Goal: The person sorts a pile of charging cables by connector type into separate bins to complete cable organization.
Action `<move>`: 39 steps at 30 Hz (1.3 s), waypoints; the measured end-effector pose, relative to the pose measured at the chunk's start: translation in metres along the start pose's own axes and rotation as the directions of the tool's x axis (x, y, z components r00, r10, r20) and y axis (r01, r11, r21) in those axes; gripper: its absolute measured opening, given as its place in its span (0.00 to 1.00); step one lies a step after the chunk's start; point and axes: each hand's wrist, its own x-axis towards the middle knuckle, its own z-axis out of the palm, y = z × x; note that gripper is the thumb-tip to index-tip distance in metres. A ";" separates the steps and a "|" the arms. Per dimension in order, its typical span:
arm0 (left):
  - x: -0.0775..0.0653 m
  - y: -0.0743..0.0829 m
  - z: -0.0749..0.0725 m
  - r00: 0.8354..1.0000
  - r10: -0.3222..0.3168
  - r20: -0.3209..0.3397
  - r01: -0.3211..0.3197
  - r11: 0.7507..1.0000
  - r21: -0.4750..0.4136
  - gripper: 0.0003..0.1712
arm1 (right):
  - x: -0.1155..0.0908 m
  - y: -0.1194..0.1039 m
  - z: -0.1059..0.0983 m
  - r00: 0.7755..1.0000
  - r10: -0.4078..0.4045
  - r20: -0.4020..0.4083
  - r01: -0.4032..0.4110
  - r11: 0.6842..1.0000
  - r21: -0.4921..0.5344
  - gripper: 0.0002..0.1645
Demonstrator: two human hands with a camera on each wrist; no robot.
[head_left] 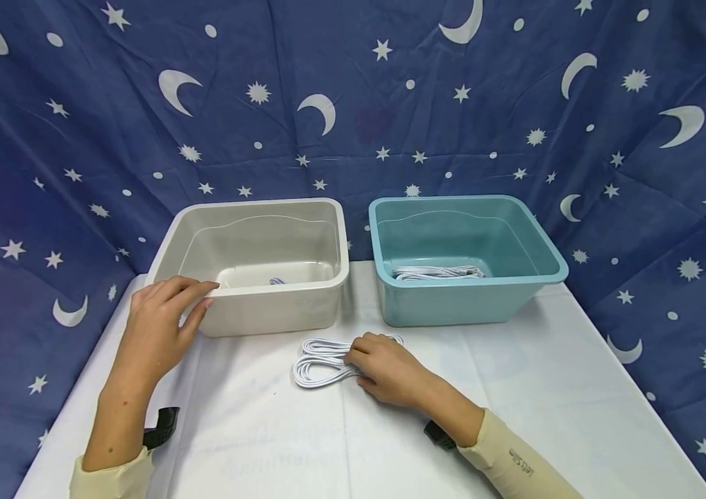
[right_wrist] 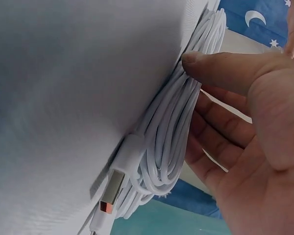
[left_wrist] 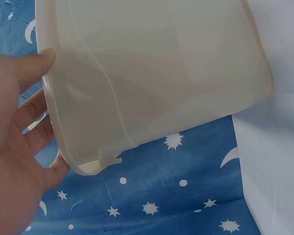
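A coiled white USB cable lies on the white table in front of the two bins. My right hand holds its right part, thumb on one side and fingers on the other. Seen from the right wrist, the cable's metal USB plug points away from the hand, beside the loops. At the left stands an off-white bin. My left hand grips its front left rim, with the thumb on the outer wall and the fingers over the edge.
Right of the off-white bin is a teal bin with bundled white cables inside. A bit of cable shows inside the off-white bin, mostly hidden by its front wall. A blue curtain with moons and stars hangs behind and at both sides.
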 end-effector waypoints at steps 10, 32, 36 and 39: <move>-0.001 0.000 -0.001 1.000 -0.006 0.008 0.006 1.000 0.002 0.19 | 0.002 -0.007 0.002 0.995 0.097 0.025 -0.097 0.995 -0.008 0.15; -0.002 -0.002 -0.001 1.000 0.009 -0.003 -0.009 1.000 -0.001 0.19 | 0.001 -0.010 -0.006 0.996 0.072 -0.051 -0.071 0.997 0.009 0.14; -0.002 -0.002 0.000 1.000 0.020 -0.005 -0.020 1.000 -0.005 0.18 | 0.000 -0.010 -0.009 0.996 0.074 -0.053 -0.073 0.997 0.014 0.14; -0.001 -0.002 0.001 1.000 0.021 -0.007 -0.021 1.000 -0.007 0.18 | -0.001 -0.009 -0.010 0.996 0.065 -0.059 -0.064 0.998 0.019 0.13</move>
